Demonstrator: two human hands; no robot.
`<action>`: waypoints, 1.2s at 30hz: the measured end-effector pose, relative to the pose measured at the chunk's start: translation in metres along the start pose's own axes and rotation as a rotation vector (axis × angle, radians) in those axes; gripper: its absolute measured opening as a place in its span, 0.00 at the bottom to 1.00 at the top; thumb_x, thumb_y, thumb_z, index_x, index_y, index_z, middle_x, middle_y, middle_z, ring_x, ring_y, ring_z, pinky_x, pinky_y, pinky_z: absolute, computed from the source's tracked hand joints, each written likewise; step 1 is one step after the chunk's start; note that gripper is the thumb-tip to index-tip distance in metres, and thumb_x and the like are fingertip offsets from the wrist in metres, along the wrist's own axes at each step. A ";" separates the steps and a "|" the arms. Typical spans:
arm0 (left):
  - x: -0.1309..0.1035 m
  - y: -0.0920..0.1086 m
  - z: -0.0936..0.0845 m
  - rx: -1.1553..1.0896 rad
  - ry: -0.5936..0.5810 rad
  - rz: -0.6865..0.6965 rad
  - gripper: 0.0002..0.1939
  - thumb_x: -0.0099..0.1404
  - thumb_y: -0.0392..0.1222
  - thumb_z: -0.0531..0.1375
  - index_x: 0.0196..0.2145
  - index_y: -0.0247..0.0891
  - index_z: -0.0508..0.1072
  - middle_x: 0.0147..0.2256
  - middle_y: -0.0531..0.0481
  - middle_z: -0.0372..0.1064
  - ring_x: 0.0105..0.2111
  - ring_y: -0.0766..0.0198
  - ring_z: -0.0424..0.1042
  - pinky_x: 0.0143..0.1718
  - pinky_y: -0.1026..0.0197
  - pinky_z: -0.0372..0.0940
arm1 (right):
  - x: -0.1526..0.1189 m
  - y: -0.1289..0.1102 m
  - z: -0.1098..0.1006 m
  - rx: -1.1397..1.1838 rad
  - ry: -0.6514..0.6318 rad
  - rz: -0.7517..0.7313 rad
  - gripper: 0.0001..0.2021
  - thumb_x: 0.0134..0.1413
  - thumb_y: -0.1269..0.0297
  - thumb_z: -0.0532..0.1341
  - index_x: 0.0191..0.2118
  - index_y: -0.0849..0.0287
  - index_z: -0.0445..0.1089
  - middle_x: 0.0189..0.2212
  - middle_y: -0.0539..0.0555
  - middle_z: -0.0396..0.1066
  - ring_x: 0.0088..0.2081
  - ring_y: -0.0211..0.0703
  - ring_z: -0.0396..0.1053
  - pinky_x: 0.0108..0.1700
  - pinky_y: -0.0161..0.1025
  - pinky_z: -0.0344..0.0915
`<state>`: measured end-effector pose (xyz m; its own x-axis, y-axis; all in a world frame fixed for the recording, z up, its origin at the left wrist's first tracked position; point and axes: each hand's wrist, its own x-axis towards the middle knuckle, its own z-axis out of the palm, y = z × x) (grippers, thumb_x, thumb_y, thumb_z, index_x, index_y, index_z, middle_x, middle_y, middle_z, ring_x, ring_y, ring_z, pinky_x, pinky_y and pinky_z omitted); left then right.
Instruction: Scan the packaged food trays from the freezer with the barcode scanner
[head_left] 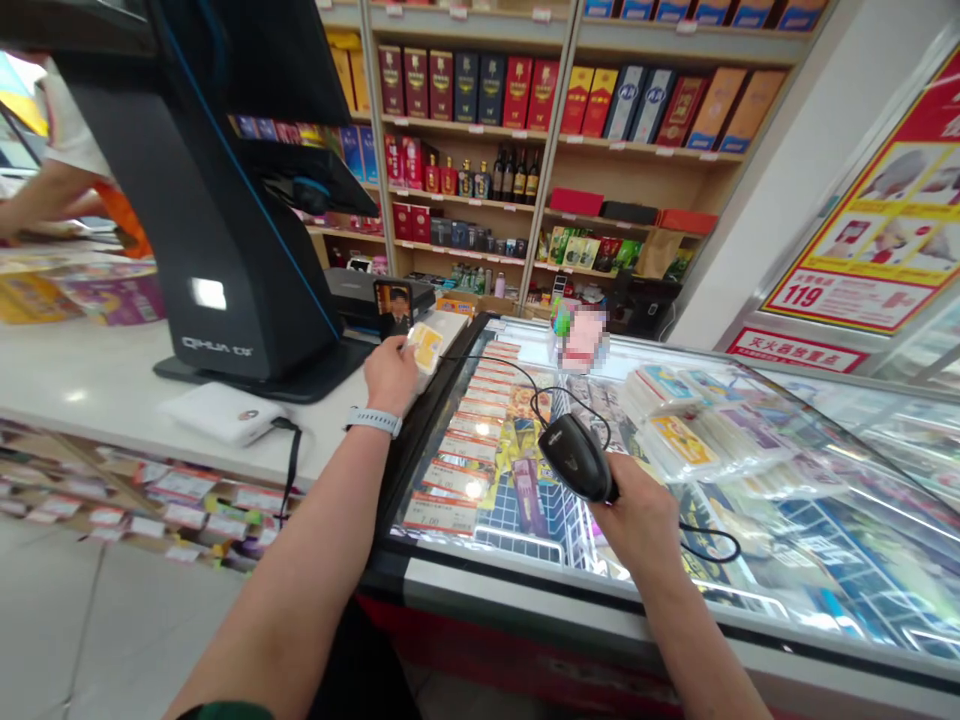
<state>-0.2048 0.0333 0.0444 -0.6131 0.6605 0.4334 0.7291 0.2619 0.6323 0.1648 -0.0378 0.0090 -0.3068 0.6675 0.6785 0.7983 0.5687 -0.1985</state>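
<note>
My left hand (391, 376), with a grey watch band at the wrist, reaches to the far end of the white counter. Its fingers grip the near edge of a flat white-and-yellow pack (426, 347); the pack's underside is hidden. My right hand (643, 512) is wrapped round the handle of a black barcode scanner (577, 458) above the glass-topped freezer (517, 600). The scanner's head points left and away from me, and its cable (499, 358) loops across the glass. On the glass to its right lie several stacks of similar flat packs (682, 443).
A black checkout terminal (232, 250) stands on the counter (67, 365), with a white power bank (225, 412) and a phone (394, 305) near it. Across the counter is another person's arm (56, 185). Shelves of boxes and bottles (469, 90) line the back.
</note>
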 end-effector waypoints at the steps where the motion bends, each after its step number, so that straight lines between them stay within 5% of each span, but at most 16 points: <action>1: 0.005 -0.005 -0.002 0.035 0.004 -0.029 0.21 0.65 0.44 0.51 0.51 0.32 0.72 0.44 0.36 0.75 0.45 0.48 0.72 0.47 0.52 0.63 | 0.000 0.000 0.000 -0.003 0.002 -0.005 0.10 0.48 0.70 0.58 0.39 0.56 0.69 0.30 0.51 0.71 0.31 0.43 0.70 0.32 0.36 0.58; 8: 0.007 -0.016 0.004 0.189 -0.063 -0.136 0.21 0.64 0.45 0.52 0.48 0.31 0.73 0.48 0.29 0.72 0.51 0.42 0.69 0.49 0.45 0.62 | -0.001 0.000 0.001 0.014 -0.016 0.016 0.12 0.47 0.71 0.58 0.40 0.56 0.70 0.32 0.51 0.72 0.32 0.44 0.70 0.33 0.36 0.58; 13: 0.002 -0.012 0.014 0.216 -0.151 -0.142 0.41 0.55 0.63 0.59 0.58 0.33 0.62 0.52 0.26 0.67 0.53 0.35 0.66 0.49 0.38 0.61 | -0.002 0.002 0.001 0.030 -0.027 0.036 0.12 0.48 0.72 0.59 0.40 0.57 0.70 0.31 0.51 0.71 0.32 0.44 0.69 0.34 0.36 0.58; 16: 0.002 -0.011 0.018 0.239 -0.221 -0.123 0.51 0.48 0.62 0.65 0.62 0.33 0.53 0.55 0.26 0.65 0.54 0.34 0.66 0.49 0.38 0.62 | -0.001 -0.001 -0.003 0.061 -0.027 0.042 0.13 0.47 0.73 0.59 0.40 0.58 0.70 0.31 0.51 0.71 0.34 0.44 0.69 0.35 0.36 0.58; 19: 0.002 -0.010 0.021 0.328 -0.252 -0.134 0.51 0.49 0.52 0.65 0.64 0.40 0.45 0.56 0.31 0.65 0.53 0.37 0.67 0.49 0.36 0.62 | 0.001 -0.005 -0.006 0.067 -0.023 0.052 0.13 0.45 0.75 0.59 0.40 0.57 0.70 0.31 0.51 0.72 0.34 0.44 0.69 0.35 0.37 0.58; 22: -0.001 -0.002 0.024 0.378 -0.171 -0.108 0.46 0.54 0.61 0.59 0.64 0.42 0.44 0.60 0.32 0.60 0.58 0.33 0.60 0.50 0.28 0.57 | 0.004 -0.007 -0.008 0.047 0.003 0.070 0.12 0.44 0.74 0.59 0.38 0.57 0.70 0.30 0.51 0.71 0.32 0.43 0.68 0.34 0.37 0.58; 25: -0.013 0.023 0.028 0.368 0.024 0.158 0.41 0.59 0.64 0.53 0.63 0.40 0.49 0.60 0.33 0.59 0.59 0.38 0.58 0.54 0.33 0.57 | 0.005 -0.006 -0.008 0.051 0.064 0.070 0.14 0.44 0.74 0.58 0.39 0.57 0.70 0.31 0.52 0.72 0.33 0.43 0.69 0.34 0.37 0.59; 27: -0.028 0.051 0.036 0.275 0.035 0.440 0.35 0.61 0.57 0.53 0.62 0.39 0.54 0.58 0.37 0.61 0.59 0.45 0.59 0.58 0.43 0.57 | 0.005 -0.006 -0.009 0.053 0.116 0.065 0.15 0.44 0.75 0.57 0.40 0.57 0.70 0.31 0.52 0.72 0.33 0.43 0.68 0.35 0.38 0.59; 30: -0.059 0.099 0.058 0.102 -0.166 0.872 0.28 0.65 0.49 0.52 0.60 0.37 0.60 0.60 0.39 0.60 0.61 0.52 0.58 0.63 0.52 0.53 | 0.005 -0.007 -0.010 0.046 0.208 0.053 0.12 0.47 0.74 0.57 0.39 0.58 0.70 0.29 0.53 0.71 0.33 0.44 0.68 0.35 0.38 0.60; 33: -0.098 0.145 0.089 -0.039 -0.434 1.199 0.26 0.69 0.43 0.47 0.63 0.38 0.59 0.64 0.41 0.55 0.65 0.53 0.51 0.65 0.49 0.47 | 0.005 -0.007 -0.012 0.041 0.291 0.045 0.09 0.51 0.72 0.56 0.39 0.59 0.69 0.29 0.54 0.71 0.33 0.44 0.68 0.35 0.39 0.61; 36: -0.134 0.185 0.116 -0.102 -0.569 1.345 0.24 0.71 0.43 0.46 0.63 0.43 0.58 0.63 0.45 0.56 0.66 0.56 0.49 0.65 0.48 0.47 | 0.005 -0.006 -0.012 0.021 0.350 0.040 0.08 0.53 0.72 0.55 0.38 0.59 0.69 0.29 0.55 0.71 0.33 0.45 0.69 0.35 0.40 0.62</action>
<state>0.0475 0.0750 0.0284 0.7156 0.5511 0.4291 0.6037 -0.7971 0.0169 0.1647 -0.0439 0.0218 -0.0764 0.4863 0.8704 0.7944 0.5573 -0.2416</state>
